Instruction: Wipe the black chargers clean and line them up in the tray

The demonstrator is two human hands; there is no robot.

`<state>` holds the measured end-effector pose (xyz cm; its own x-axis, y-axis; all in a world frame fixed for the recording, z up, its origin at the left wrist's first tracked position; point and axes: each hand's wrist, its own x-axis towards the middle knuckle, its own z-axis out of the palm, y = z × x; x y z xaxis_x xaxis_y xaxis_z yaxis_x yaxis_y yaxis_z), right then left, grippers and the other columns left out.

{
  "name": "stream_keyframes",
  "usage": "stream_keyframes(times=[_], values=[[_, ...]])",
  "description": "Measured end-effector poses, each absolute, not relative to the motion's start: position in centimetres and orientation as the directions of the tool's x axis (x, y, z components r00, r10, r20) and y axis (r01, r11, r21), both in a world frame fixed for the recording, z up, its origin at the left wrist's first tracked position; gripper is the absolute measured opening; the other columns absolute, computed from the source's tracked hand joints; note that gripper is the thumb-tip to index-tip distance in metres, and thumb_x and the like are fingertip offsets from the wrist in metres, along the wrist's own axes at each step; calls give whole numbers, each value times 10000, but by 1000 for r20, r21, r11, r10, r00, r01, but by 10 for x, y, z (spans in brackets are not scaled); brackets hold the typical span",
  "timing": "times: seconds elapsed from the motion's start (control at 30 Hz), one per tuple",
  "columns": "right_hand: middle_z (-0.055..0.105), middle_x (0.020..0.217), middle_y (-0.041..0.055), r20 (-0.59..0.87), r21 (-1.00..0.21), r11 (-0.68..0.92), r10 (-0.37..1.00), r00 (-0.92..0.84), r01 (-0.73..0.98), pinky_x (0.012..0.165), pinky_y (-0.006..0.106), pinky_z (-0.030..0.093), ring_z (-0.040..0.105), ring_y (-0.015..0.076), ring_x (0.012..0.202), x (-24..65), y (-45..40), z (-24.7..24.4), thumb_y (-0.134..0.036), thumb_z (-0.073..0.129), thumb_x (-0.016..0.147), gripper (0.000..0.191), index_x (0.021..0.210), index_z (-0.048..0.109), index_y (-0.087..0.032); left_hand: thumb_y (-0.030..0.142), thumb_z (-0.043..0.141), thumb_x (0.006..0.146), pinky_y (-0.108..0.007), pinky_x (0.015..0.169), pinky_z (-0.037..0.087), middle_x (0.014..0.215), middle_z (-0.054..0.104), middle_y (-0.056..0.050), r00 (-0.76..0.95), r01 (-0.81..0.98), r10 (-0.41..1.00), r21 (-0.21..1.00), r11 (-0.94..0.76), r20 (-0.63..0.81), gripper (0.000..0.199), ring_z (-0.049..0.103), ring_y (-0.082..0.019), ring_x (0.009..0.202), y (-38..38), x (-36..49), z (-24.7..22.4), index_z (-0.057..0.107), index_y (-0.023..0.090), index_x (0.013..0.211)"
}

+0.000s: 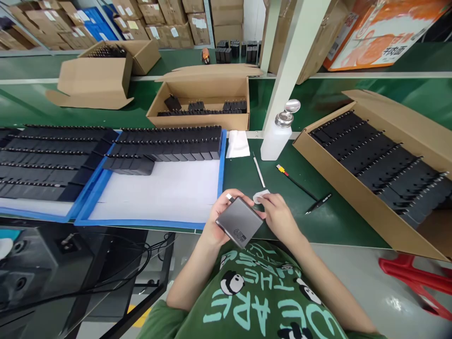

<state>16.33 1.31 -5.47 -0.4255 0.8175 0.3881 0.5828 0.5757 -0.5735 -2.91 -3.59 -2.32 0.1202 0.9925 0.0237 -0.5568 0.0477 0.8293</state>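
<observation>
My left hand (215,225) grips a flat dark grey charger block (240,222) from its left side and far edge. The block is tilted, its face marked "65" turned up, and a small light-coloured tab or plug shows at its upper left corner. Pinched between the fingertips of my right hand (282,221) is a small white wipe (260,196), close beside the block's right edge. Whether the wipe touches the block I cannot tell. A thin white stick (259,170) lies on the green table (243,181) just beyond the wipe.
Blue-rimmed trays (148,222) with rows of black blocks (183,141) stand left. Open cartons of similar blocks sit behind (197,121) and right (339,181). A white pump bottle (275,141), folded white cloth (238,143), short cable (298,183) and black pen-like tool (318,203) lie nearer.
</observation>
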Motion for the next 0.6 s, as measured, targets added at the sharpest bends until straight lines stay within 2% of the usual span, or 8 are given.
stream_keyframes(times=[0.07, 0.13, 0.2, 0.27, 0.33, 0.43, 0.53, 0.6], values=[[717, 975, 80, 455, -601, 542, 836, -307, 587, 762, 455, 614, 667, 257, 895, 167, 12, -36, -111, 449, 952, 364, 1133, 709, -291, 820, 811, 473, -492, 892, 587, 1071, 674, -64, 102, -564, 994, 825, 28, 36, 885, 748, -326, 913, -36, -32, -22, 548, 275, 1118], [706, 1122, 63, 541, -609, 560, 811, -221, 562, 807, 457, 600, 667, 253, 992, 168, 3, -7, -113, 484, 962, 435, 1290, 618, -366, 755, 846, 512, -491, 932, 577, 1105, 686, -69, 95, -562, 995, 827, 18, 43, 830, 737, -338, 991, -35, -33, -20, 577, 273, 1131], [706, 1215, 33, 630, -535, 713, 694, -349, 452, 849, 417, 595, 659, 226, 1032, 163, -9, 23, -98, 505, 965, 569, 1441, 489, -409, 699, 878, 521, -480, 931, 583, 1119, 701, -68, 102, -554, 994, 832, 19, 46, 798, 733, -333, 1011, -35, -33, -17, 607, 275, 1142], [711, 1262, 39, 629, -453, 845, 528, -570, 284, 862, 360, 599, 646, 202, 1014, 156, -18, 44, -101, 494, 985, 634, 1557, 346, -331, 676, 893, 508, -472, 919, 592, 1114, 719, -69, 114, -545, 992, 838, 24, 46, 798, 738, -325, 993, -35, -31, -15, 636, 271, 1146], [675, 1340, 69, 588, -434, 869, 474, -655, 239, 833, 332, 600, 623, 194, 965, 151, -22, 54, -94, 468, 999, 650, 1596, 261, -243, 664, 897, 510, -457, 932, 590, 1100, 736, -79, 114, -537, 992, 843, 24, 45, 802, 737, -318, 995, -37, -29, -15, 662, 250, 1154], [610, 1426, 92, 575, -417, 854, 513, -637, 311, 798, 347, 594, 603, 197, 934, 154, -23, 53, -46, 461, 981, 632, 1576, 315, -202, 680, 875, 542, -397, 932, 587, 1075, 748, -90, 81, -546, 995, 838, -4, 58, 811, 733, -291, 1006, -40, -26, -18, 683, 217, 1180], [629, 1390, 148, 597, -357, 890, 450, -664, 283, 808, 380, 592, 617, 227, 1049, 162, -28, 49, -8, 490, 947, 560, 1499, 430, -82, 726, 858, 506, -367, 908, 589, 1074, 745, -83, 55, -576, 994, 817, -42, 89, 849, 733, -276, 991, -40, -24, -20, 695, 222, 1170], [635, 1367, 189, 608, -330, 889, 457, -649, 316, 779, 395, 586, 618, 240, 1040, 164, -31, 50, 12, 494, 928, 486, 1413, 512, -20, 693, 884, 486, -359, 898, 589, 1057, 750, -82, 76, -589, 992, 807, -39, 104, 831, 736, -275, 975, -40, -23, -18, 709, 217, 1144]])
